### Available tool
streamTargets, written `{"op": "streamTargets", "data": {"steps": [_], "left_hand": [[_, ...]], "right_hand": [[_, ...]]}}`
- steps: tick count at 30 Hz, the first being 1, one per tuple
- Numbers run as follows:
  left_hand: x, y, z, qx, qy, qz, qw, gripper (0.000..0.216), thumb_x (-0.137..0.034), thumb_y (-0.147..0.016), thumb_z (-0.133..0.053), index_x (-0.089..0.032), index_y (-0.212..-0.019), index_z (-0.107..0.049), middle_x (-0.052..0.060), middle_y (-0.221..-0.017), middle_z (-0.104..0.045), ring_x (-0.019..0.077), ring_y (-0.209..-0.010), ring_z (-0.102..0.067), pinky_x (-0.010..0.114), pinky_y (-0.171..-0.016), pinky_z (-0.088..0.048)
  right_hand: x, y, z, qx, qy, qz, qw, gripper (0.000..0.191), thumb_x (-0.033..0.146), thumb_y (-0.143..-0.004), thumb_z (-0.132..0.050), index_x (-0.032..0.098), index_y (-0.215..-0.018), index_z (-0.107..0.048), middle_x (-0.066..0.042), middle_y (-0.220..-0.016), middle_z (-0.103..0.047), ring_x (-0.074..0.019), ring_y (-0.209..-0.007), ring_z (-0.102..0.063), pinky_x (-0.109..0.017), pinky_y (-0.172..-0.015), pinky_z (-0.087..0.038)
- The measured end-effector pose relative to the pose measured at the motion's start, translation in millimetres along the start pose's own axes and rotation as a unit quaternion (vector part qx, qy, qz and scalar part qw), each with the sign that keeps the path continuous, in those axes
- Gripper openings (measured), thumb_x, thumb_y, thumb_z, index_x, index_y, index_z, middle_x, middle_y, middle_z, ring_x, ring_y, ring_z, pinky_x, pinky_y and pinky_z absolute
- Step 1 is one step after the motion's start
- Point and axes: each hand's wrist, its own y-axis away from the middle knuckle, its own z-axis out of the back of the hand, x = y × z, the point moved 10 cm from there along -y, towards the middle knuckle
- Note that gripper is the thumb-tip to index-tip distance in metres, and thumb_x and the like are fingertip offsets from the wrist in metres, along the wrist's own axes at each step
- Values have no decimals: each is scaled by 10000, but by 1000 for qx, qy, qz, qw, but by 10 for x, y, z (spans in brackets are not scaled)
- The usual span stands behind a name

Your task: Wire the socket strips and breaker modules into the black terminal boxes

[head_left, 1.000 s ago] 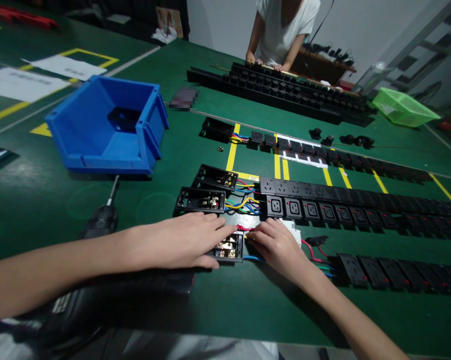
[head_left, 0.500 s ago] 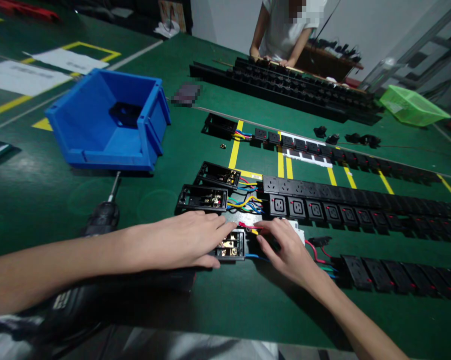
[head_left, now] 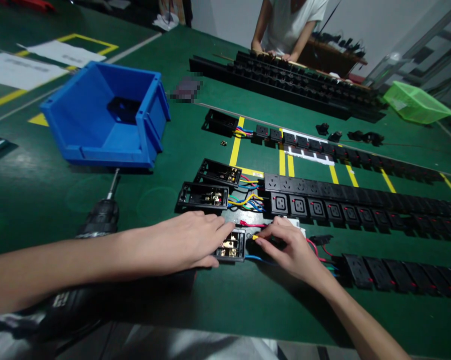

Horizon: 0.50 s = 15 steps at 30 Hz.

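My left hand (head_left: 200,237) lies over a black plastic housing (head_left: 241,252), fingers wrapped across its left part and thumb on the near side. Brass terminals (head_left: 230,244) show in the housing's uncovered end. Just to the right, my right hand (head_left: 291,245) is closed in a pinch on a yellow wire (head_left: 255,237), whose tip points at the housing. A red wire (head_left: 244,223) with a red sleeved end lies loose above the fingertips. From the housing a blue wire (head_left: 256,258) runs under my right hand towards a black socket strip (head_left: 375,272).
A power screwdriver (head_left: 99,215) lies beyond my left forearm, its bit towards a blue bin (head_left: 112,162). More wired housings (head_left: 202,196) and socket strips (head_left: 332,212) lie beyond my hands. Across the table, a person (head_left: 291,30) stands behind black rails (head_left: 263,85), near a green basket (head_left: 416,102).
My right hand has let go of the red wire and moved slightly down onto the yellow wire. My left hand has stayed on the housing.
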Motion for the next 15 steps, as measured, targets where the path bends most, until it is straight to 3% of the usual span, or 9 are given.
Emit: {"op": "streamTargets", "data": {"steps": [15], "left_hand": [[-14,-54,25,9,16,8,1000,446,-406,-876,-675,-115,-1190,-552,90,-1023,-654,265,-904,-647,341,-730,-464]], "right_hand": [[127,-19,-201,76,39,71,994,95,259,-954,-579,183,-905,-608,-14,-858,-616,-148,-840,-536,-349,-891,-331]]}}
